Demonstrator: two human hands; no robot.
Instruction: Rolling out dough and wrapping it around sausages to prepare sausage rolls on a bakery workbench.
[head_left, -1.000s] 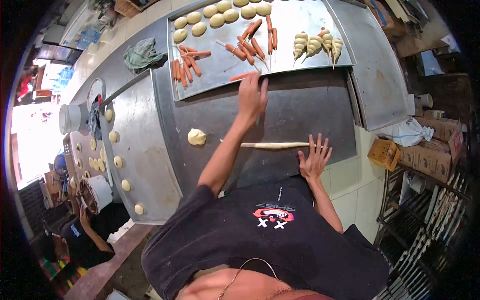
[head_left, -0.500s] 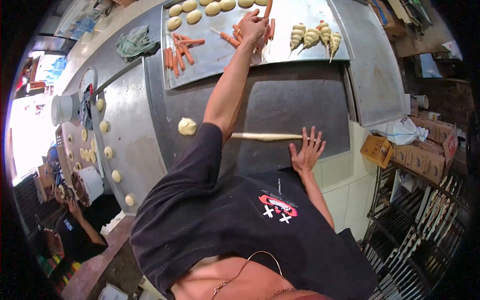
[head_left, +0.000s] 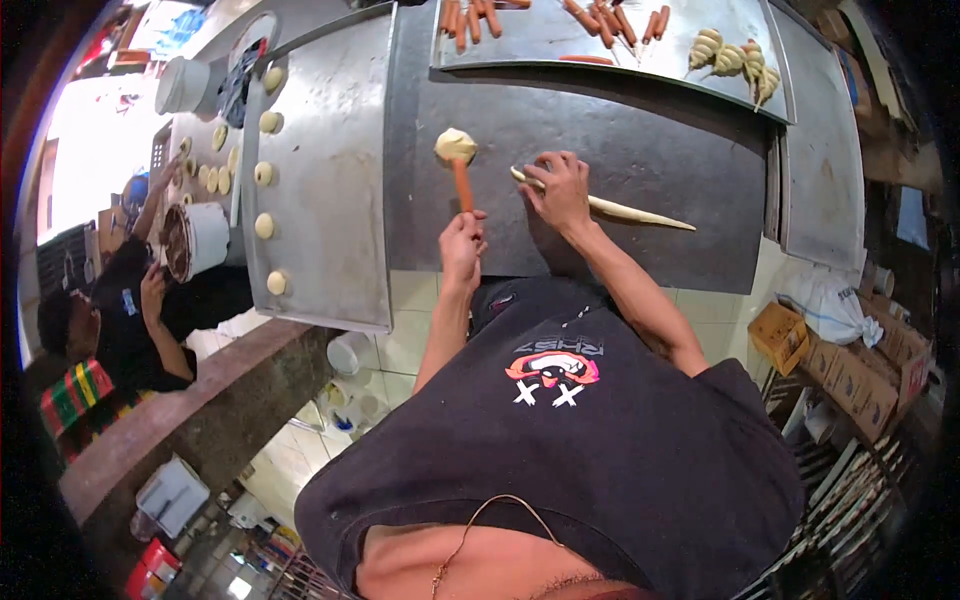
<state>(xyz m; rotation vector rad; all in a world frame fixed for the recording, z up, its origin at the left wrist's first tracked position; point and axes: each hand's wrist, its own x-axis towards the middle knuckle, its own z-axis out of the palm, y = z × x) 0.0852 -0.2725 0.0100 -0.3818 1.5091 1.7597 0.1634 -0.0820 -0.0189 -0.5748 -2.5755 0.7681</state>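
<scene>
In my left hand (head_left: 462,248), a reddish-orange sausage (head_left: 461,186) points away from me, its far tip against or just over a small lump of dough (head_left: 455,146). The fingers are wrapped round its near end, so I cannot see whether a stick is in it. My right hand (head_left: 562,190) grips a long, thin rope of dough (head_left: 640,213) close to its left end. From under that hand the rope runs right along the dark worktop (head_left: 620,160) and tapers to a point.
Beyond the worktop, a metal tray (head_left: 690,85) carries several sausages (head_left: 605,22) and dough-wrapped sausages (head_left: 735,60). On the left, a metal sheet (head_left: 330,180) bears dough balls (head_left: 264,174). Past it, another person (head_left: 130,300) works beside a white bucket (head_left: 205,240). Cardboard boxes (head_left: 850,375) stand at right.
My left hand has come back from the tray with a sausage. My right hand has gone from lying flat at the rope's right end to gripping near its left end. The view has shifted.
</scene>
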